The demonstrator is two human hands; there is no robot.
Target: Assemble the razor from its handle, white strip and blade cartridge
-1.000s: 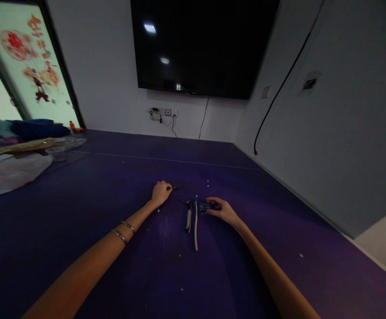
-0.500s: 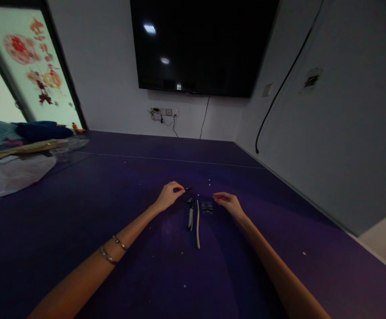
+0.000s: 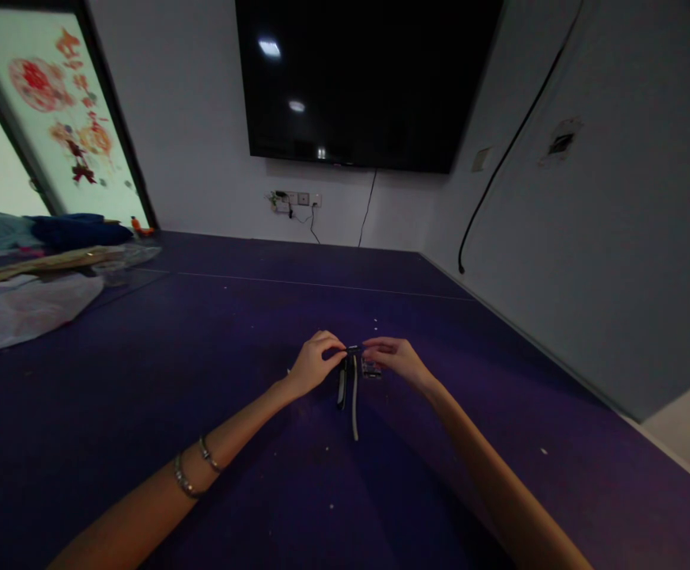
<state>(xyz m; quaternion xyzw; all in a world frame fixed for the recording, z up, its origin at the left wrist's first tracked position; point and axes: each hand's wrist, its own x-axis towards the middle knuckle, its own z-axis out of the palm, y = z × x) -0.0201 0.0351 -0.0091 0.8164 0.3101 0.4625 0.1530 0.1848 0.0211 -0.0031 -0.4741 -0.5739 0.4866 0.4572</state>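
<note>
My left hand (image 3: 316,366) pinches a small, dark, stick-like piece (image 3: 353,347) between thumb and fingertips. At its other end is my right hand (image 3: 397,360), the fingers closed together; whether they grip the piece or something tiny is too small to tell. Just below the right fingertips lies a small clear, box-like case (image 3: 372,370), partly covered by them. Between the hands, a pale, thin cord-like strip (image 3: 355,404) stretches toward me. Beside it on the left lies a slim black-and-white item (image 3: 341,388), its top end hidden by my left fingers.
Everything lies on a purple floor-like surface (image 3: 250,317) dotted with small white bits. White sheets (image 3: 36,309) and folded cloths (image 3: 81,229) are at the far left. A large television (image 3: 362,87) hangs ahead, and a black cable (image 3: 505,150) runs down the right wall.
My left hand has moved right with the dark piece, and my right hand has shifted left. The hands now nearly meet at the piece, above the pale strip.
</note>
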